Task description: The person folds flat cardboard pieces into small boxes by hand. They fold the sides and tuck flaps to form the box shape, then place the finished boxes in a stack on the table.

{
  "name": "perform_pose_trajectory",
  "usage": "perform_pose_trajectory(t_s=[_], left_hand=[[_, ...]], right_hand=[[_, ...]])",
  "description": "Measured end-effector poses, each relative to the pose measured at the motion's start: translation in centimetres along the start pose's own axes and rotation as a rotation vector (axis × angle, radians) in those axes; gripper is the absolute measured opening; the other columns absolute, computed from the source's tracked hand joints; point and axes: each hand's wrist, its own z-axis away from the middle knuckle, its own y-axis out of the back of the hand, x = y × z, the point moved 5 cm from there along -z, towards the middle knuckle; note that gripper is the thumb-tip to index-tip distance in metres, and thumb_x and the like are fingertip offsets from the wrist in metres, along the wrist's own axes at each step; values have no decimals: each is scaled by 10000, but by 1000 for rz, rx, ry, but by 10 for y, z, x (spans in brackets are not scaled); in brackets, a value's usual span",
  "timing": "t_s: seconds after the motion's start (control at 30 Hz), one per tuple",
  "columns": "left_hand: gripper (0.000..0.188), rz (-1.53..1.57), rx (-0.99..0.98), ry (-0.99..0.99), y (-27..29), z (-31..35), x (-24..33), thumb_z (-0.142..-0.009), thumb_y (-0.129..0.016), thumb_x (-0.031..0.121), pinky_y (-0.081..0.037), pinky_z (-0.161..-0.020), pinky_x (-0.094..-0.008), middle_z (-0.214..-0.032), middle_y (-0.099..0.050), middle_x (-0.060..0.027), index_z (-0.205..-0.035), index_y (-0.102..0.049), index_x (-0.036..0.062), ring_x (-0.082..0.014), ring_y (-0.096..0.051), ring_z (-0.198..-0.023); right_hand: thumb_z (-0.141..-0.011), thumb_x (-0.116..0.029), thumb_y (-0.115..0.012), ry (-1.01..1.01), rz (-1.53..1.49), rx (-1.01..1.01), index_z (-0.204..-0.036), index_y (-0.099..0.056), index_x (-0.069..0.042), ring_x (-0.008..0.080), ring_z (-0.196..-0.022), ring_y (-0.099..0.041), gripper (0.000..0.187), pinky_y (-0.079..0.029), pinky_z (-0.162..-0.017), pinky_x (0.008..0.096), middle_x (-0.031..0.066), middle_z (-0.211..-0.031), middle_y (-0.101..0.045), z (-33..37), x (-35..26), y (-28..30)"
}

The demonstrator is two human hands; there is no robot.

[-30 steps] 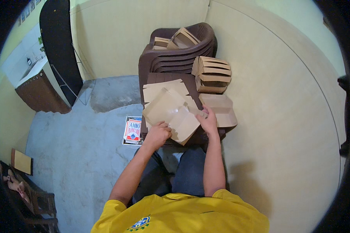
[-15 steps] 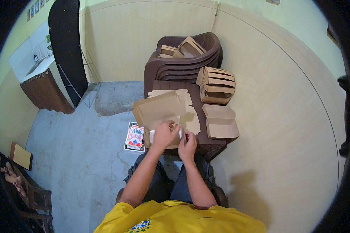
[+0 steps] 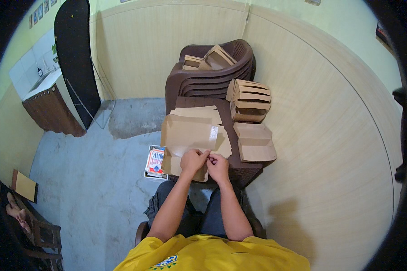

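Note:
An open brown cardboard box (image 3: 185,131) lies before me on a dark brown woven table (image 3: 230,131), its lid standing up at the far side. My left hand (image 3: 193,161) is closed, with thumb and fingers pinching the box's near right corner. Right beside it, my right hand (image 3: 218,167) pinches the same corner, fingertips nearly touching the left ones. The fingers hide the exact fold they grip. A small whitish patch (image 3: 214,131) shows at the lid's right end. Flat cardboard blanks (image 3: 203,112) lie under and behind the box.
A folded open box (image 3: 255,142) sits at the table's right, with a stack of nested boxes (image 3: 249,100) behind it. Stacked brown plastic chairs (image 3: 212,81) hold more boxes. Left of the table stands a white crate (image 3: 156,162) with printed packs. A wall runs along the right.
The box has turned and its lid shifted right, now squarer to me. Both hands have come closer together at the near right corner.

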Motion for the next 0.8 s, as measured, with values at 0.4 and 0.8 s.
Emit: perform_pose_trajectory(t_s=[0.4, 0.8], left_hand=[[146, 868, -308, 177, -15, -3, -28, -884, -776, 54, -676, -717, -384, -975, -793, -113, -1004, -794, -26, -217, -776, -842], [201, 1003, -412, 196, 2, 10, -23, -952, -751, -14, -666, -818, -335, -1076, -781, -155, -1143, -755, -79, -232, -766, -903]], right_hand=[[-899, -102, -859, -733, -852, -15, -1134, -746, -73, 173, -975, -712, 263, -585, -760, 389, 38, -1057, -756, 19, 12, 5], [-962, 23, -771, -388, -546, 103, -1222, -725, -3, 130, -868, -708, 265, -537, -665, 296, 70, -1031, -784, 11, 9, -1]])
